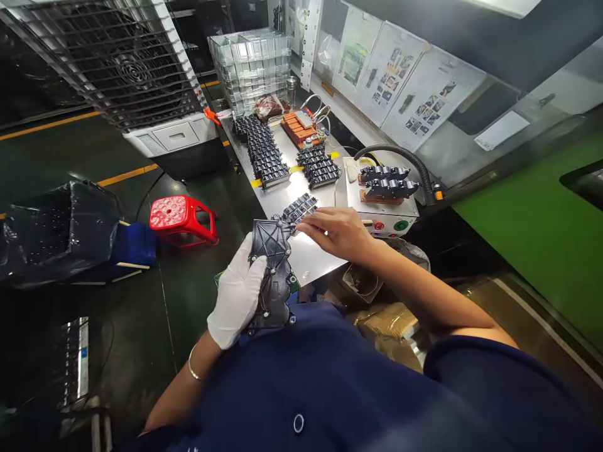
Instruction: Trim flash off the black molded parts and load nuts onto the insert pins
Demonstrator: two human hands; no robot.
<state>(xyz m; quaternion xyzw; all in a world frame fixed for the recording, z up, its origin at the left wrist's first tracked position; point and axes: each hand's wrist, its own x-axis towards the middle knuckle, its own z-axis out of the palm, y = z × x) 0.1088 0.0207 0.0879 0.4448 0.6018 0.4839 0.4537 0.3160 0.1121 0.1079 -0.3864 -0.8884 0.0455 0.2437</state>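
Observation:
My left hand [240, 292], in a white glove, grips a flat black ribbed plastic cover [273, 270] by its left side, thumb across its face. The cover is tilted up in front of my chest, with screw bosses along its edges. My bare right hand [336, 232] is closed in a pinch at the cover's upper right corner; whatever sits between those fingertips is too small to make out. Just beyond them, a small group of black ribbed parts [299, 208] lies on the metal table [311, 257]. A bit of green [294, 282] shows behind the cover.
Rows of black parts [266, 154] and another batch [318, 166] stand farther back, near an orange fixture [300, 129]. At right is a control box [348, 182] with buttons. Clear trays [249, 69] are stacked behind. A red stool [181, 220] and an air cooler [174, 135] stand left.

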